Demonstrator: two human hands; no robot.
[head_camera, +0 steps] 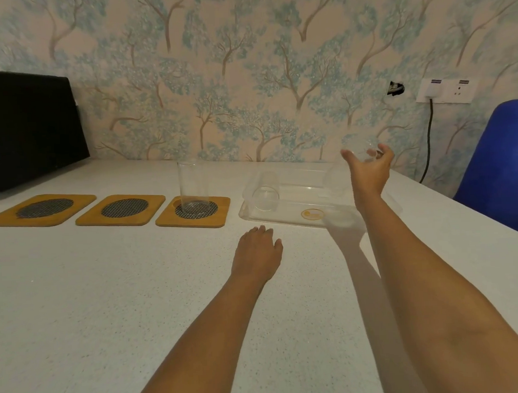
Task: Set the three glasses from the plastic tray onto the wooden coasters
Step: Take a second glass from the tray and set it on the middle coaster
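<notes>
A: How are the hands placed?

B: The left hand (258, 249) lies palm down on the speckled white table (108, 307), fingers loosely together, just short of the clear rectangular plastic tray (282, 217). The right hand (368, 169) is raised over the tray's far end, arm stretched forward, fingers curled around a blurred clear glass (365, 150); its tilt I cannot tell.

A: And the other glasses?

B: One tall clear cylindrical glass (190, 186) stands upright on the rightmost square wooden coaster with a dark mesh disc (193, 212). Another clear glass (265, 193) lies on its side in the tray, mouth toward the camera. The middle coaster (121, 210) and left coaster (41, 210) are bare.
</notes>
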